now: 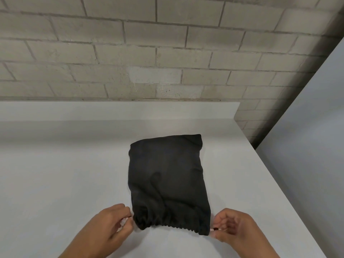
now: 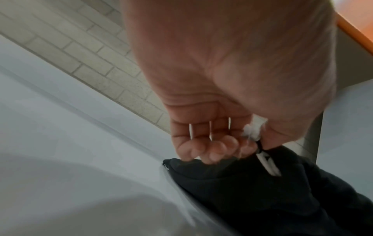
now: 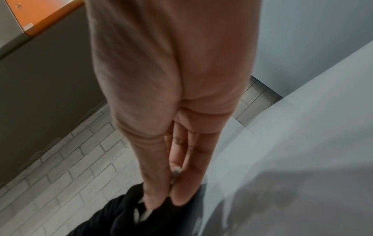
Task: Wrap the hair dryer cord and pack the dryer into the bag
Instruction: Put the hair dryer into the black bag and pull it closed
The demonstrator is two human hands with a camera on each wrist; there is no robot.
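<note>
A black cloth bag [image 1: 167, 179] lies bulging on the white table [image 1: 55, 174], its gathered mouth toward me. The hair dryer and its cord are hidden, nowhere in view. My left hand [image 1: 111, 228] pinches the white drawstring [image 2: 252, 132] at the bag's [image 2: 262, 191] left mouth corner. At the right mouth corner my right hand [image 1: 234, 229] pinches the other white drawstring end [image 1: 216, 229]. In the right wrist view thumb and forefinger [image 3: 179, 191] press together on the cord against the black cloth [image 3: 121, 212].
A pale brick wall [image 1: 149, 53] rises behind the table's raised back ledge [image 1: 111, 108]. The table's right edge [image 1: 279, 183] runs diagonally, with a grey panel [image 1: 316, 127] beyond it. An orange-edged surface [image 3: 46, 14] shows in the wrist views.
</note>
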